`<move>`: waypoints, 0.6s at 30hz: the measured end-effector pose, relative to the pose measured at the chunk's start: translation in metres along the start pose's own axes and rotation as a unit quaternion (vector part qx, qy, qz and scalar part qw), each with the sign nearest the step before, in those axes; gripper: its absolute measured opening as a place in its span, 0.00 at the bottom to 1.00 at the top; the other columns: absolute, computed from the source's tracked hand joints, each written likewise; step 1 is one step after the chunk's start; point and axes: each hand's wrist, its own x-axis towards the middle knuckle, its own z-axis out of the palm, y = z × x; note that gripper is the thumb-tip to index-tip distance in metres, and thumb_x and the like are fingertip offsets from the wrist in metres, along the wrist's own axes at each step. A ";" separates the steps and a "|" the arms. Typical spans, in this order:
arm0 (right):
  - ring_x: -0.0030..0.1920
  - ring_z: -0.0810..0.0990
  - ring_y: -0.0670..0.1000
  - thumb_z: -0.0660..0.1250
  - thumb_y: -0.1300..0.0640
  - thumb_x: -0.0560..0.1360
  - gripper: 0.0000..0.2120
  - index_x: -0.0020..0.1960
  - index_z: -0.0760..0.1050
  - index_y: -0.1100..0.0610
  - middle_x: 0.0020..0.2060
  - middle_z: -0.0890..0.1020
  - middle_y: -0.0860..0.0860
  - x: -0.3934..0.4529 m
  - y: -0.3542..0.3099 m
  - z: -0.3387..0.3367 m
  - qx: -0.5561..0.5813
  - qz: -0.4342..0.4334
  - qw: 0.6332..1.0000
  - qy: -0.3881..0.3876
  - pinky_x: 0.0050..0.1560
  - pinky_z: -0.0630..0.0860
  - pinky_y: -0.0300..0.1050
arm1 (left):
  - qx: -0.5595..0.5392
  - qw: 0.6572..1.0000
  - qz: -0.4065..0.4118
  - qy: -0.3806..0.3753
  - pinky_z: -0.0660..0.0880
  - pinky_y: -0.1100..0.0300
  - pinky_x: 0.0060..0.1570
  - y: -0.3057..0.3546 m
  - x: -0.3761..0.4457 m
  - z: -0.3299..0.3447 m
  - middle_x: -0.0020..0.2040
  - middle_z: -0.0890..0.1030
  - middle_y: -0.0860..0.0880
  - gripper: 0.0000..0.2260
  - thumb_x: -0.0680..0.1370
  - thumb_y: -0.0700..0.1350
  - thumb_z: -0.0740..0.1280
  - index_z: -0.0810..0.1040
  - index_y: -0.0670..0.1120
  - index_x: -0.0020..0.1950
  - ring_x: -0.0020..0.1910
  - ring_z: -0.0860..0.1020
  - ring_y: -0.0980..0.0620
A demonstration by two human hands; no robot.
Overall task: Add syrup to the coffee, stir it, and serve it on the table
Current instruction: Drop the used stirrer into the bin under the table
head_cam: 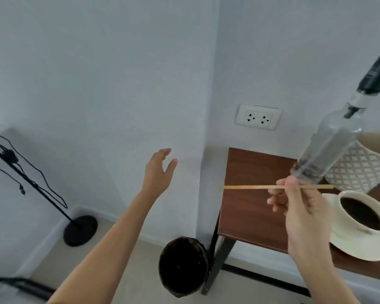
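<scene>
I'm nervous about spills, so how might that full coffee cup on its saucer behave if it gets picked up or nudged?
The coffee cup looks filled near its rim, so it would likely slosh. It sits loose on the saucer, so it may slide. The saucer seems to overhang the table edge, so a nudge might tip it.

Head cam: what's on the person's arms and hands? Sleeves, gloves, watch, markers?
Nothing worn that shows. The left hand and right hand are bare: no gloves, rings or markers visible. Both forearms are uncovered down to the frame's bottom edge, with no sleeve, watch, band or cable in view. Upper arms are out of frame.
</scene>
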 end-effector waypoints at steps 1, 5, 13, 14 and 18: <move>0.30 0.83 0.47 0.63 0.44 0.78 0.13 0.41 0.82 0.47 0.35 0.86 0.51 -0.012 0.007 0.017 -0.030 -0.011 0.999 -0.010 0.30 0.78 0.36 | 0.037 0.999 0.013 -0.012 0.69 0.54 0.64 -0.014 0.006 -0.001 0.69 0.76 0.38 0.18 0.82 0.42 0.67 0.74 0.38 0.70 0.67 0.76 0.38; 0.30 0.83 0.46 0.60 0.46 0.82 0.13 0.43 0.79 0.47 0.31 0.83 0.47 -0.054 0.048 0.071 -0.161 -0.056 0.984 -0.053 0.32 0.79 0.37 | 0.185 0.975 0.114 -0.043 0.61 0.38 0.74 -0.057 0.028 0.006 0.81 0.57 0.35 0.23 0.84 0.42 0.63 0.64 0.40 0.79 0.79 0.59 0.32; 0.35 0.77 0.38 0.67 0.60 0.80 0.06 0.45 0.80 0.57 0.35 0.77 0.37 -0.085 0.152 0.135 -0.327 -0.054 0.923 -0.195 0.39 0.74 0.32 | 0.304 0.936 0.137 -0.113 0.49 0.29 0.75 -0.101 0.056 0.019 0.84 0.44 0.43 0.26 0.86 0.53 0.55 0.51 0.54 0.83 0.82 0.46 0.37; 0.34 0.77 0.38 0.66 0.59 0.81 0.06 0.45 0.79 0.55 0.33 0.75 0.35 -0.085 0.164 0.139 -0.345 -0.041 0.914 -0.208 0.39 0.71 0.29 | 0.302 0.936 0.140 -0.110 0.50 0.29 0.74 -0.104 0.056 0.019 0.84 0.45 0.43 0.26 0.86 0.52 0.56 0.52 0.54 0.83 0.82 0.47 0.37; 0.34 0.79 0.42 0.66 0.55 0.81 0.05 0.48 0.77 0.56 0.33 0.78 0.41 -0.085 0.194 0.147 -0.389 -0.009 0.897 -0.210 0.37 0.78 0.38 | 0.293 0.939 0.146 -0.108 0.50 0.28 0.74 -0.107 0.056 0.018 0.84 0.46 0.44 0.26 0.86 0.52 0.56 0.53 0.55 0.83 0.82 0.48 0.38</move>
